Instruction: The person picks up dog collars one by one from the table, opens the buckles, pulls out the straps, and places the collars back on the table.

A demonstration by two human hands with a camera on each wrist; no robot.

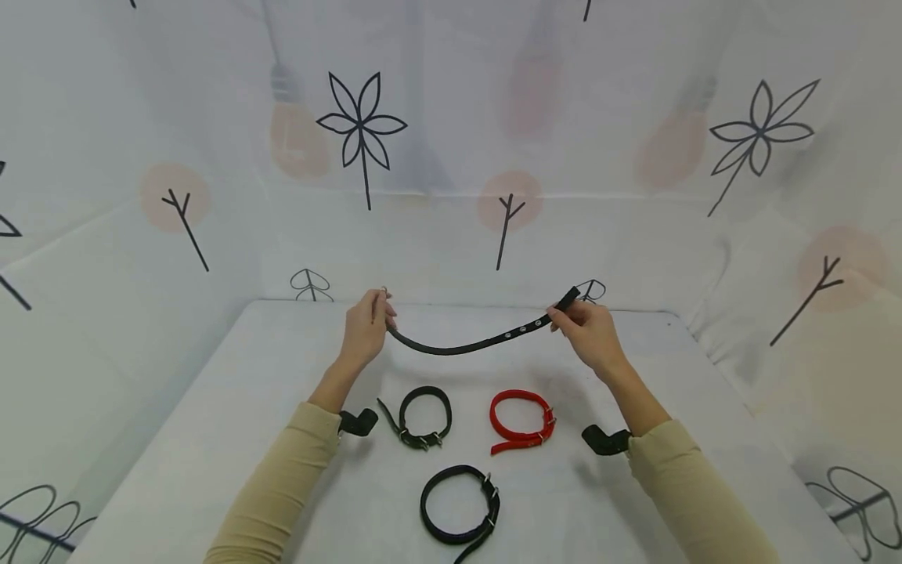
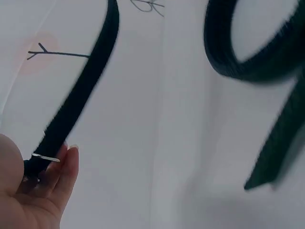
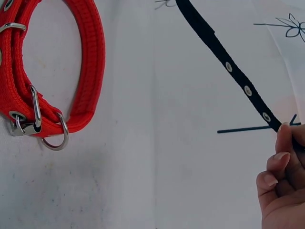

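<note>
"What's on my feed, near to far?"

"Nearest: black buckled collar [image 1: 424,505], looped on the white table [image 1: 218,439]. Next: green collar [image 1: 423,441], left; red collar [image 1: 546,427], right; both looped. Farthest: unfastened black collar [image 1: 445,351], raised, sagging between left hand [image 1: 366,325] and right hand [image 1: 590,333]."

"Grips?"

"Left: pinching the metal-fitted end. Right: pinching just past the visible eyelets, short of the tip."

"Hazards?"

"Two, I judge. Loose pinch: one end could slip, dropping onto the loops below. Uneven pull: the raised collar could twist, turning its eyelets from my view."
</note>
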